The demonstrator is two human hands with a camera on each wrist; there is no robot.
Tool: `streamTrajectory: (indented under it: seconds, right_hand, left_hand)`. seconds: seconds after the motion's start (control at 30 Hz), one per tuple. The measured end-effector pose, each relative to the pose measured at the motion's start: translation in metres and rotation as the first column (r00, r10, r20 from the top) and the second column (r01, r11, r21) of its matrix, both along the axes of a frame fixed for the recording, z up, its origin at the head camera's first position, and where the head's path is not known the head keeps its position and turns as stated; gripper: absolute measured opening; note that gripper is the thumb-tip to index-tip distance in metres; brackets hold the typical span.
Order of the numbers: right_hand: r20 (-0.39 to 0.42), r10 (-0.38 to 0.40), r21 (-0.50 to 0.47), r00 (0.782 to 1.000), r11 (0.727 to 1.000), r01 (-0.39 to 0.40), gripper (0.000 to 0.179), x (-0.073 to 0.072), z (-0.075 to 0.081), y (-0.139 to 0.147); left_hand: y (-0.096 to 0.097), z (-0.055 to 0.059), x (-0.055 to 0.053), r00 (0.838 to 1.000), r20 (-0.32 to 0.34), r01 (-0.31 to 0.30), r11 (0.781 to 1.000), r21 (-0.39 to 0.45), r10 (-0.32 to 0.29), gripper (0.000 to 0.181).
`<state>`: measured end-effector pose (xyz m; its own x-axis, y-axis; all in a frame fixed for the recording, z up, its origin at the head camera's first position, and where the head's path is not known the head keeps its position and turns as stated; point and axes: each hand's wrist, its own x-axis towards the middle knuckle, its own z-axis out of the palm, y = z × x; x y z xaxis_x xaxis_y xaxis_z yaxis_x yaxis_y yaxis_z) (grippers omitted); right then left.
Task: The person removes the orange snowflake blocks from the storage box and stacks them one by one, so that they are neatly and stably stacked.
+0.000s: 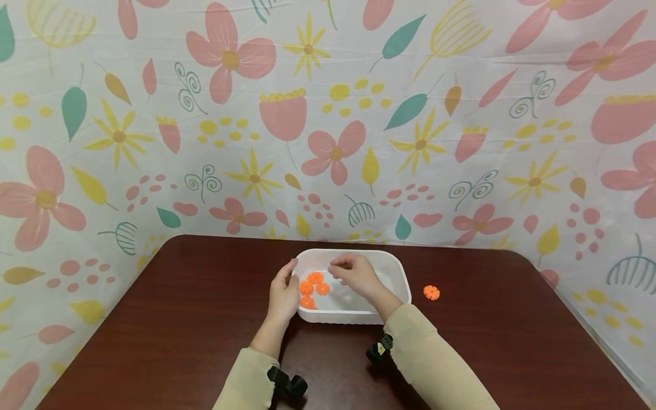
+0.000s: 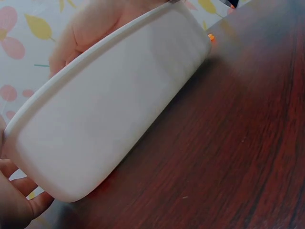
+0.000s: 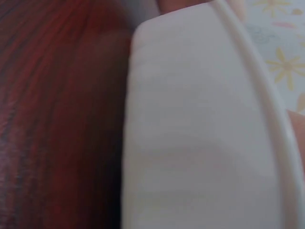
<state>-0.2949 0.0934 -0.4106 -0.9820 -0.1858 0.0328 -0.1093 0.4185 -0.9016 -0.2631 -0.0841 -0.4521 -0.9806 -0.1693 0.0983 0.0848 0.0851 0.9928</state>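
Note:
A white plastic tub (image 1: 353, 316) with raised sides stands on the table. Several orange notched plastic discs (image 1: 315, 277), flower-like in outline, lie at the left end inside it. My left hand (image 1: 283, 296) holds the tub's left end, thumb by the rim and fingers along the outer wall. Over the middle of the tub is my right hand (image 1: 359, 276), its fingers loosely bent, and no disc shows between the fingertips. The left wrist view shows the tub's outer wall (image 2: 109, 105) with fingers behind the rim. In the right wrist view the tub's side (image 3: 200, 119) hides most of the hand.
One more orange disc (image 1: 431, 292) lies on the dark red-brown table (image 1: 205, 319), right of the tub. A flower-patterned cloth (image 1: 333, 114) hangs behind the table. Each wrist carries a small black camera (image 1: 289, 384).

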Motion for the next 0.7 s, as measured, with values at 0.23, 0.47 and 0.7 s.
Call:
streamTrajectory:
  seconds: [0.23,0.47,0.7]
  right_hand:
    - [-0.014,0.030,0.107,0.999,0.994,-0.028,0.018,-0.003,-0.011,-0.005]
    - [-0.023,0.105,0.264,0.994,0.960,-0.095,0.020,-0.004,-0.018,-0.006]
    - [0.035,0.125,0.310,0.992,0.942,-0.129,0.027,-0.006,-0.025,-0.008]
  left_hand:
    - [-0.001,-0.002,-0.002,1.000,0.000,0.002,1.000,-0.002,-0.002,0.040]
    - [-0.001,-0.003,-0.003,1.000,0.000,-0.002,1.000,-0.003,0.002,0.040]
    - [-0.001,-0.001,-0.001,1.000,-0.001,-0.002,1.000,-0.002,0.002,0.040]
